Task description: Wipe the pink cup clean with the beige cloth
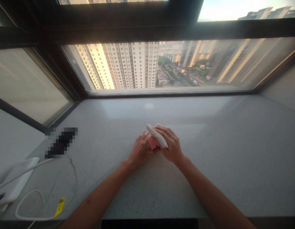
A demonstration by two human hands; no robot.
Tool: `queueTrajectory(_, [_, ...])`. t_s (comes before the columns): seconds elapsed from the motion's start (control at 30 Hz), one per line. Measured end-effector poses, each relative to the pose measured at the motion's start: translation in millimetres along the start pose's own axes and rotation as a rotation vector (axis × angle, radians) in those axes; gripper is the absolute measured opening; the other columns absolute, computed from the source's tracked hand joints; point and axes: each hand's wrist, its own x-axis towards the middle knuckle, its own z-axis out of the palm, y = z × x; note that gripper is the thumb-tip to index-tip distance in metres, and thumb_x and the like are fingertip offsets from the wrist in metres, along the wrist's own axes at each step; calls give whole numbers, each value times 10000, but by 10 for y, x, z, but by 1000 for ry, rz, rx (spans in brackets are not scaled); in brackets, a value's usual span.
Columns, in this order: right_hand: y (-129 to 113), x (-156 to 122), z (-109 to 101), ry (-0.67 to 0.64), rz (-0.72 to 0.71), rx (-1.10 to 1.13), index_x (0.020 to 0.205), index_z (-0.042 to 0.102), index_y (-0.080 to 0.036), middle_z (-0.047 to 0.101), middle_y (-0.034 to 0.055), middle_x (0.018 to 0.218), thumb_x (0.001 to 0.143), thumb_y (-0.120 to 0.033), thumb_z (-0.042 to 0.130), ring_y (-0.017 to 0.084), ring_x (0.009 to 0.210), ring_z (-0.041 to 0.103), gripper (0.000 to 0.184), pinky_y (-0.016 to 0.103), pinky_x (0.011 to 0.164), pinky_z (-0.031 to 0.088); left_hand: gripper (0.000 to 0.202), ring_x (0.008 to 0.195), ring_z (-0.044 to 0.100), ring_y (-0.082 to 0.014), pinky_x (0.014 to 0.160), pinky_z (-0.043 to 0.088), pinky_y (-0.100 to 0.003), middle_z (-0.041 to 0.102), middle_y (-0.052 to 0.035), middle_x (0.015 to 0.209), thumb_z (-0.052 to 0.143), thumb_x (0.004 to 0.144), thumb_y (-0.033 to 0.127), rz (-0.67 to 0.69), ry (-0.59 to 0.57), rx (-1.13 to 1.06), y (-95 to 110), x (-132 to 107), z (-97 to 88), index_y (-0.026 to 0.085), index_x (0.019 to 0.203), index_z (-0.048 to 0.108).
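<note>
Both my hands meet in the middle of a grey speckled windowsill (209, 152). My right hand (170, 144) is closed round a white rolled cloth or tissue (155, 133), which lies across its fingers. Under that sits a small pink object (152, 143). My left hand (139, 150) touches the pink object from the left, its fingers curled against it. How firmly the left hand holds it is not clear.
At the left edge lies a white power bank (12, 184) with a white looped cable (42, 203) and a yellow tag (59, 206). A dark blurred-out item (61, 142) lies beyond it. A large window (161, 63) closes the far side.
</note>
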Motion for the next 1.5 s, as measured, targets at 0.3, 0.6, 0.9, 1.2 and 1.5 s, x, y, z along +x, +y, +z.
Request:
queueTrajectory(0.3, [-171, 38, -1, -143, -181, -94, 1560, 577, -298, 677, 107, 1509, 942, -265, 594, 359, 1386, 617, 619, 571, 1152, 481, 300, 775, 674, -213, 727, 575, -315, 752, -24, 864, 896, 689, 290, -172, -14, -130, 85, -86, -106, 162, 852, 678])
queueTrajectory(0.6, [90, -45, 204, 151, 521, 475, 1172, 788, -244, 804, 78, 1160, 1065, -500, 541, 288, 1102, 736, 371, 441, 998, 566, 618, 908, 734, -190, 847, 571, -261, 809, -33, 1093, 844, 802, 357, -114, 30, -163, 203, -80, -123, 211, 1377, 671])
queueTrajectory(0.9, [331, -90, 339, 293, 916, 667, 949, 800, -203, 783, 47, 871, 891, -705, 694, 257, 824, 701, 517, 392, 825, 574, 649, 1003, 754, -197, 905, 577, -273, 800, -53, 1212, 853, 846, 336, -118, -10, -207, 167, -93, -132, 230, 1445, 627])
queueTrajectory(1.2, [30, 26, -14, -1, 220, 237, 1315, 743, -257, 777, 107, 1292, 1075, -381, 519, 292, 1187, 713, 350, 467, 1057, 553, 746, 1546, 508, -389, 1275, 419, -574, 613, -187, 1586, 935, 790, 453, -69, -76, -147, 26, -37, -130, 219, 1443, 660])
queueTrajectory(1.5, [-161, 57, -60, -238, -197, -151, 1585, 544, -269, 672, 143, 1509, 990, -385, 585, 382, 1396, 611, 608, 570, 1123, 499, 419, 952, 753, -308, 895, 639, -428, 804, -61, 1005, 922, 723, 469, -91, -50, -110, 61, -100, -105, 203, 984, 731])
